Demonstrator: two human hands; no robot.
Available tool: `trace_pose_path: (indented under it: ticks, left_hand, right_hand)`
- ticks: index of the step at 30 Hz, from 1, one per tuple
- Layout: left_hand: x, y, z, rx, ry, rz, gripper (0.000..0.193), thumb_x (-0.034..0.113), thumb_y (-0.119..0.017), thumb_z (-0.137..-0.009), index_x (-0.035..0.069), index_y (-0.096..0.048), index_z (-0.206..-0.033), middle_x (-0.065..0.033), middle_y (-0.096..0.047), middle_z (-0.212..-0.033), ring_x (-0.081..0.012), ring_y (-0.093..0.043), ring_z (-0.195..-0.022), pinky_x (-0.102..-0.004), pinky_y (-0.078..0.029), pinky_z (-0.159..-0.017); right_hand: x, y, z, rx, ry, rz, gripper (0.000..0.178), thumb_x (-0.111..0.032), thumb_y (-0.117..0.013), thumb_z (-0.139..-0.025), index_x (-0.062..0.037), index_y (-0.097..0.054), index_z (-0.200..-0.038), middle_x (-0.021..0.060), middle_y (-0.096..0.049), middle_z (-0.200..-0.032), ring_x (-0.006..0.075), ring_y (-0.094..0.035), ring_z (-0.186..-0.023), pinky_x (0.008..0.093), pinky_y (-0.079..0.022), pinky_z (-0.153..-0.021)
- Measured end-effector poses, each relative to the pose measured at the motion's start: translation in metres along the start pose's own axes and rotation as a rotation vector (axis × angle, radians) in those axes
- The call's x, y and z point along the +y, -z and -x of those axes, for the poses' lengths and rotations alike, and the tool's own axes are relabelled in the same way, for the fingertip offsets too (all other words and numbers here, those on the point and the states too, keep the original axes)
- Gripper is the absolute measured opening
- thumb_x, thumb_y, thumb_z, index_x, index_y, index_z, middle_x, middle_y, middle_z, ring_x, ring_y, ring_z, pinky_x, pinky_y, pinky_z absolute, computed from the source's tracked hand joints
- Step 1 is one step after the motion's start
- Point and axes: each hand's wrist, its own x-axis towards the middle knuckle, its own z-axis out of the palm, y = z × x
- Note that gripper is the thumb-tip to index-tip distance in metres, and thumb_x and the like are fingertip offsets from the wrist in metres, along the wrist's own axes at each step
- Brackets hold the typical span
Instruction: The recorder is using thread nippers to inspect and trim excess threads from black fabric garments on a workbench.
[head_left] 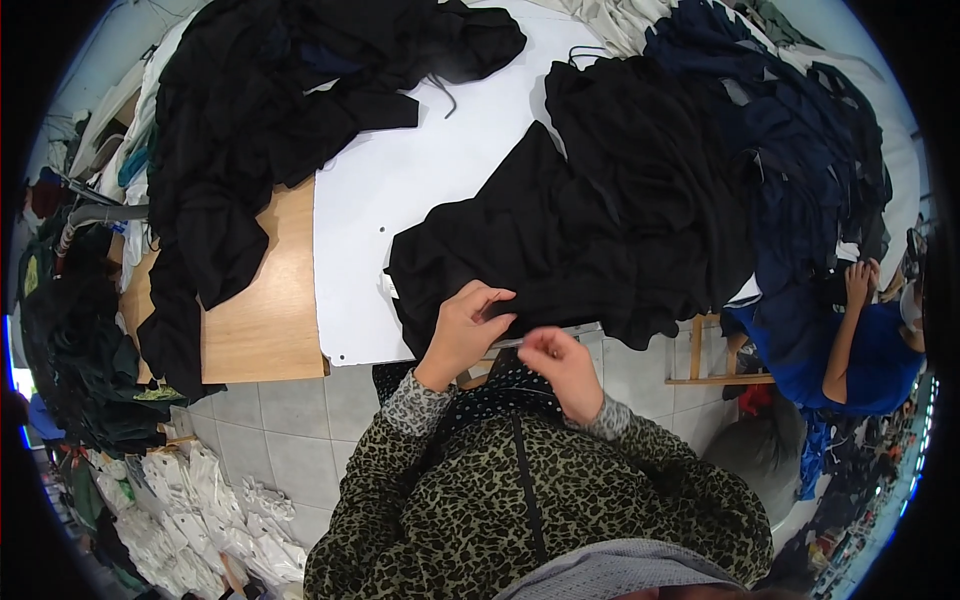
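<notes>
Curling the blurred right hand [562,362] by the near edge of the white tabletop [365,290], not being able to tell if pinching anything; bending the left hand [463,328] at the black garment [510,235] lying rumpled on that tabletop, showing thumb and forefinger apart, again not being able to tell if grasping cloth; now glancing past to navy clothes [805,165] heaping right, black clothes [235,130] sprawling left
</notes>
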Motion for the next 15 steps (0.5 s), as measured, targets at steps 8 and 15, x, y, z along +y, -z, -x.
trace_pose_path:
  ticks: [8,15]
  left_hand:
    - [0.006,0.001,-0.001,-0.051,-0.032,0.002,0.024,0.001,-0.068,-0.070,0.003,-0.066,-0.094,-0.0016,-0.053,-0.077,-0.0083,-0.047,-0.061,-0.0215,-0.039,-0.056]
    - [0.009,0.001,-0.002,-0.039,-0.035,0.035,0.022,-0.001,-0.066,-0.071,0.002,-0.066,-0.093,-0.0008,-0.053,-0.078,-0.0067,-0.048,-0.062,-0.0198,-0.038,-0.056]
  right_hand:
    - [-0.051,0.002,-0.028,0.088,0.836,1.038,0.045,-0.020,-0.077,-0.067,-0.0107,-0.064,-0.109,0.0013,-0.060,-0.112,0.0246,-0.048,-0.117,0.0513,-0.011,-0.108]
    - [-0.039,0.015,-0.046,0.032,0.913,1.113,0.032,-0.015,-0.074,-0.069,-0.0108,-0.067,-0.101,-0.0002,-0.062,-0.090,0.0206,-0.053,-0.100,0.0478,-0.018,-0.104]
